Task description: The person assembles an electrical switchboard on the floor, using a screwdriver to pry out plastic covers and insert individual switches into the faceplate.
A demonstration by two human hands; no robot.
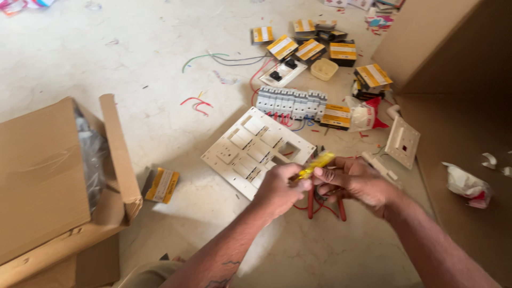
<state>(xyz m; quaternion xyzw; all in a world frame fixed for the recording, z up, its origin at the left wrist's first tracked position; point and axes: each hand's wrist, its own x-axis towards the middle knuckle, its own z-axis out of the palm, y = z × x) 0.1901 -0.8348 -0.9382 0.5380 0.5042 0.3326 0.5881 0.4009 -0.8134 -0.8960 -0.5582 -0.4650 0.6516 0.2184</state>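
A yellow-handled screwdriver (pixel 316 164) is gripped between the two hands over the floor: the left hand (pixel 280 186) is clenched around its lower end, and the right hand (pixel 354 180) is closed over its other side, fingers curled; whether anything else is pinched inside that fist cannot be told. Red-handled pliers (pixel 326 205) are seen just under the hands, whether held or lying on the floor is unclear. Just beyond the hands a white switch plate (pixel 250 149) is laid flat on the floor, with most of its slots filled by white modules and one square slot at its near right corner left empty, so the fitting appears partly done, with at least that gap left. Past the plate a row of grey circuit breakers (pixel 290 103) with red and blue wires is set down, and farther off small yellow-and-black boxes (pixel 309 49) are scattered, several apparently unopened. A smaller white plate (pixel 402 141) is placed to the right, beside a large brown cardboard sheet (pixel 453 74). An open cardboard box (pixel 58 181) is stood at the left, well apart. Loose wire offcuts (pixel 196 104) are strewn about the floor (pixel 133 53).
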